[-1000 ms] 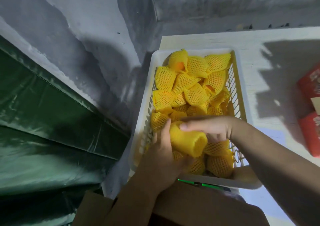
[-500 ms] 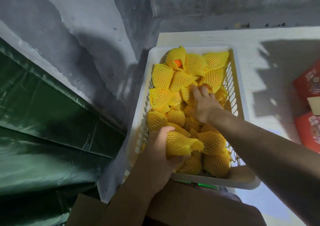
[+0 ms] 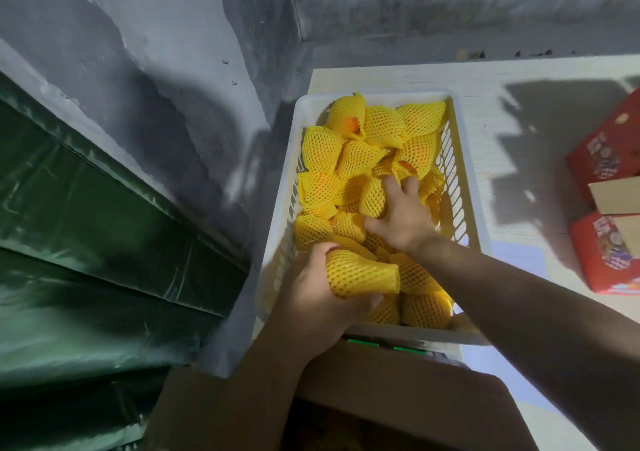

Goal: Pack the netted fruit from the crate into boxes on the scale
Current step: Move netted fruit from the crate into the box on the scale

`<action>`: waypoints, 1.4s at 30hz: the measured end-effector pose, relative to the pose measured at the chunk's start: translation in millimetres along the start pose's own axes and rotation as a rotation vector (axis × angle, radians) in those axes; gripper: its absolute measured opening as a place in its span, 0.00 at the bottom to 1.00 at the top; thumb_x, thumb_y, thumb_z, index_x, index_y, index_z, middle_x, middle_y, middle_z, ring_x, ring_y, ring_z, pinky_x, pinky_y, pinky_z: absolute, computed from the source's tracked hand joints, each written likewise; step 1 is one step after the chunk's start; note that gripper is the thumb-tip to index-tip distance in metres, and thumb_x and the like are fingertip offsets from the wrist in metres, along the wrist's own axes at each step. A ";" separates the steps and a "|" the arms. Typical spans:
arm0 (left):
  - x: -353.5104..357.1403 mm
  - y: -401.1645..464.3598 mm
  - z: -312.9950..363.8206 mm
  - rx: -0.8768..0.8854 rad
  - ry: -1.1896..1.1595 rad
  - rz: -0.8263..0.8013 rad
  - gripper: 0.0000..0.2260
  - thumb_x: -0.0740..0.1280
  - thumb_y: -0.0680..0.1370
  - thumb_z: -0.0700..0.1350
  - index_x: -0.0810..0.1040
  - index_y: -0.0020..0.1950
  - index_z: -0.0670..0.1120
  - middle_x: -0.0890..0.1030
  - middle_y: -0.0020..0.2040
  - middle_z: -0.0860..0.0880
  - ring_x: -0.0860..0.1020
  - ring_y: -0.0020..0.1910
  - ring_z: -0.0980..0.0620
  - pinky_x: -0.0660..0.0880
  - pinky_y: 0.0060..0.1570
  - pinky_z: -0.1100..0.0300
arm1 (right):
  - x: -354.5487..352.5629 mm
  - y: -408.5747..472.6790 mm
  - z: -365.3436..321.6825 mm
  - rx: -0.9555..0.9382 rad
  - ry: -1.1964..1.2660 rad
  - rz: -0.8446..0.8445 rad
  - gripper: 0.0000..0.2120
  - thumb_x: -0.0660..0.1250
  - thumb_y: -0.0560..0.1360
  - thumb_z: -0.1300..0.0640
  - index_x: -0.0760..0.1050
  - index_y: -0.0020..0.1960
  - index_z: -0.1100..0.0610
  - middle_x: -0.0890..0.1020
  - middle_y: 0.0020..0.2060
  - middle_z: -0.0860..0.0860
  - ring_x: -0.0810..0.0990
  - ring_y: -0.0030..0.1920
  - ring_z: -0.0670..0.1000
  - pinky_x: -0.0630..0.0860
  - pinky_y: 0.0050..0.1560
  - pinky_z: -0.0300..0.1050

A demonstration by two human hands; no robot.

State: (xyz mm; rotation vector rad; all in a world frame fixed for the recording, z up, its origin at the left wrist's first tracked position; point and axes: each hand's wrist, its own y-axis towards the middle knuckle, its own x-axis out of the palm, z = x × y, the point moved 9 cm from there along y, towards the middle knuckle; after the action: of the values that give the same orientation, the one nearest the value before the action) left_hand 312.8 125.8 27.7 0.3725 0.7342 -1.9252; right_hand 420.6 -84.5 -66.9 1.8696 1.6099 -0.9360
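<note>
A white slotted plastic crate [image 3: 464,159] on a white table holds several fruits in yellow foam nets [image 3: 419,118]. My left hand [image 3: 311,298] grips one netted fruit [image 3: 360,274] just above the crate's near end. My right hand [image 3: 401,215] reaches deeper into the crate, its fingers curling round another netted fruit [image 3: 374,194] in the pile. An open brown cardboard box [image 3: 398,391] sits below my arms at the near edge, and a green-lit scale display [image 3: 363,343] shows between box and crate.
Red printed boxes [image 3: 606,242] stand on the table [image 3: 519,80] at the right. A grey concrete wall [image 3: 173,52] rises behind, and dark green sheeting [image 3: 86,242] fills the left side.
My right hand left the fruit that my left hand holds, reached further into the crate and settled on another netted fruit. The left hand kept its fruit near the crate's near end.
</note>
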 end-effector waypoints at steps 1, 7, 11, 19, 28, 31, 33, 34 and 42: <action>-1.6 -0.9 2.5 0.015 -0.030 0.020 0.41 0.81 0.67 0.60 0.64 0.74 0.58 0.73 0.65 0.54 0.76 0.62 0.54 0.82 0.54 0.55 | -0.4 -13.4 -3.0 0.014 0.078 -0.010 0.40 0.73 0.64 0.33 0.60 0.68 0.44 0.61 0.59 0.49 0.73 0.50 0.55 0.73 0.49 0.49; -26.1 -30.3 20.1 0.136 -0.290 0.182 0.31 0.81 0.72 0.47 0.67 0.67 0.60 0.74 0.61 0.54 0.76 0.54 0.66 0.77 0.44 0.70 | -39.4 -89.1 -36.1 0.075 0.682 -0.052 0.33 0.80 0.61 0.41 0.73 0.63 0.45 0.82 0.58 0.52 0.80 0.61 0.53 0.79 0.62 0.57; -45.3 -78.6 26.9 0.196 -0.545 0.234 0.29 0.77 0.75 0.57 0.66 0.70 0.63 0.76 0.61 0.61 0.78 0.56 0.66 0.79 0.52 0.68 | -85.7 -150.4 -81.5 0.046 0.788 -0.185 0.27 0.82 0.63 0.43 0.77 0.59 0.42 0.86 0.50 0.49 0.86 0.50 0.53 0.83 0.42 0.51; -41.0 -161.9 -2.0 0.007 -0.803 0.193 0.31 0.57 0.68 0.80 0.66 0.70 0.75 0.69 0.78 0.56 0.71 0.74 0.48 0.69 0.71 0.38 | -86.1 -279.4 -163.5 -0.020 0.792 -0.232 0.25 0.75 0.65 0.31 0.82 0.58 0.40 0.87 0.53 0.46 0.86 0.53 0.52 0.82 0.50 0.56; -45.0 -230.4 -28.8 -0.119 -1.086 0.057 0.26 0.75 0.72 0.64 0.75 0.68 0.62 0.81 0.67 0.49 0.80 0.65 0.45 0.80 0.59 0.45 | -53.3 -367.0 -222.9 -0.183 0.613 -0.235 0.18 0.72 0.72 0.51 0.80 0.61 0.44 0.87 0.53 0.45 0.85 0.55 0.47 0.81 0.59 0.49; -48.9 -250.5 -36.4 -0.136 -1.103 0.000 0.21 0.66 0.82 0.59 0.72 0.75 0.57 0.82 0.66 0.47 0.82 0.62 0.46 0.85 0.46 0.51 | -36.6 -384.4 -228.6 -0.212 0.557 -0.229 0.18 0.73 0.70 0.45 0.80 0.60 0.43 0.87 0.54 0.47 0.86 0.55 0.49 0.81 0.61 0.56; -51.8 -259.6 -38.6 -0.113 -1.115 -0.018 0.19 0.62 0.85 0.54 0.72 0.76 0.55 0.79 0.69 0.45 0.80 0.65 0.44 0.83 0.56 0.45 | -29.8 -394.9 -231.0 -0.210 0.556 -0.216 0.19 0.76 0.72 0.44 0.80 0.61 0.44 0.87 0.54 0.47 0.86 0.55 0.50 0.81 0.61 0.58; -53.2 -262.4 -38.1 -0.094 -1.122 -0.012 0.18 0.61 0.86 0.52 0.72 0.76 0.53 0.78 0.70 0.44 0.79 0.66 0.43 0.79 0.63 0.42 | -27.2 -398.6 -233.0 -0.218 0.548 -0.210 0.20 0.77 0.72 0.43 0.80 0.63 0.44 0.87 0.55 0.47 0.86 0.56 0.49 0.81 0.61 0.56; -56.1 -269.4 -38.0 -0.052 -1.053 0.053 0.17 0.58 0.86 0.38 0.73 0.74 0.41 0.78 0.70 0.39 0.76 0.70 0.41 0.67 0.75 0.39 | -32.6 -392.7 -205.0 -0.079 0.670 -0.037 0.33 0.77 0.66 0.29 0.81 0.64 0.46 0.86 0.59 0.47 0.84 0.61 0.51 0.77 0.67 0.59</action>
State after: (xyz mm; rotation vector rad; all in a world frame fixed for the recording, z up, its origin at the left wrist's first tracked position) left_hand 96.1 274.3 118.1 -0.6272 0.0625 -1.7213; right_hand 69.3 117.8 114.7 2.2387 2.0122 -0.2419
